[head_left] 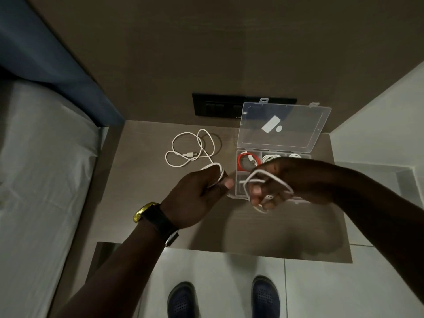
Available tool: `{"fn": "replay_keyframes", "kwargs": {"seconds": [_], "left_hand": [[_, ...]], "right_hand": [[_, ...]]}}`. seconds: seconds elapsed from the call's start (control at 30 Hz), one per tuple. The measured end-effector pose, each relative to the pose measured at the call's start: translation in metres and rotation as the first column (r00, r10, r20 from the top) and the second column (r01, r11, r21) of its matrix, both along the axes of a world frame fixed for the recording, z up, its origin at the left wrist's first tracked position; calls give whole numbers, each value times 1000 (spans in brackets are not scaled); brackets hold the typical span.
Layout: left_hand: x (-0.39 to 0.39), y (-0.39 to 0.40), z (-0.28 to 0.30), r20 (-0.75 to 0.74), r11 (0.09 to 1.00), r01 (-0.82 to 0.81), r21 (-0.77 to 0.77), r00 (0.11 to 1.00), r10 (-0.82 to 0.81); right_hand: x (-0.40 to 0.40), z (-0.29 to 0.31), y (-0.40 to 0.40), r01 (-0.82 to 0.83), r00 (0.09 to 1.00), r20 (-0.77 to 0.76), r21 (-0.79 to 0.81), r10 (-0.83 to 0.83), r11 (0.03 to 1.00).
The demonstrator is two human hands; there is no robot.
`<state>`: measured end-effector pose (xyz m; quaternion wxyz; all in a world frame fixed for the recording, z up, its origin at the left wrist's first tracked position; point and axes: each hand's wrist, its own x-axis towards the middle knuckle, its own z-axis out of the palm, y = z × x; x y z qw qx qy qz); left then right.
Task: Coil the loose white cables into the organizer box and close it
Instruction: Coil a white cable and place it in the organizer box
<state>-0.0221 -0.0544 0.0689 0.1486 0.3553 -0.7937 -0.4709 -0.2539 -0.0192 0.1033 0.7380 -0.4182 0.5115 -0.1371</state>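
A loose white cable [183, 148] lies in loops on the brown bedside table [263, 230], its USB plug showing. One end runs up into my left hand [197, 196], which is closed on it. My right hand [273, 184] holds a few white cable loops wound around its fingers, just above the front of the clear organizer box [239, 183]. The box lid [284, 127] stands open against the wall. A coiled red cable [241, 161] fills the back left compartment, and white coils [270, 157] lie in the compartments beside it. My right hand hides the front compartments.
A bed with a white sheet [41, 180] and blue headboard [46, 49] is at the left. A black switch panel [215, 106] sits on the wall behind the table. My two dark shoes [183, 299] stand on the white tiled floor below the table's front edge.
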Motion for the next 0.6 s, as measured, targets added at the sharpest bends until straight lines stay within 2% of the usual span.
{"fn": "replay_keyframes", "kwargs": {"seconds": [0.03,0.07,0.13,0.17,0.2,0.27,0.3,0.33,0.37,0.43,0.5,0.6], "left_hand": [[-1,2,0,-7,997,29,69,1000,-29],[-3,4,-1,15,996,47,77,999,-48],[-7,5,-2,113,1000,-14,16,994,13],[-10,5,-2,135,994,-93,49,987,86],[-12,6,-2,109,968,-184,168,980,167],[-19,10,-2,19,818,-313,482,938,347],[-21,12,-1,21,722,-340,603,911,411],[-23,15,-1,39,649,-345,678,898,437],[-24,18,-1,47,601,-330,728,899,436],[-26,22,3,25,527,-260,809,911,411],[-25,21,6,-56,426,-141,894,907,418],[-21,15,10,-240,236,130,963,812,532]], "right_hand": [[-2,-1,0,75,997,6,-28,-75,997],[-1,-4,0,100,995,-2,-73,-100,992],[4,-9,0,159,987,12,-109,-158,981],[8,-10,-1,248,966,77,-36,-245,968],[11,-11,-2,357,914,177,75,-365,931],[14,-17,-3,544,748,326,198,-578,815],[17,-19,-3,624,685,350,172,-639,762],[20,-22,-2,678,671,351,66,-653,733],[24,-24,0,673,723,308,-111,-619,731],[33,-22,5,450,892,180,-417,-414,790],[39,-25,9,222,975,86,-481,-207,848],[40,-23,6,187,978,20,-537,-209,823]]}}
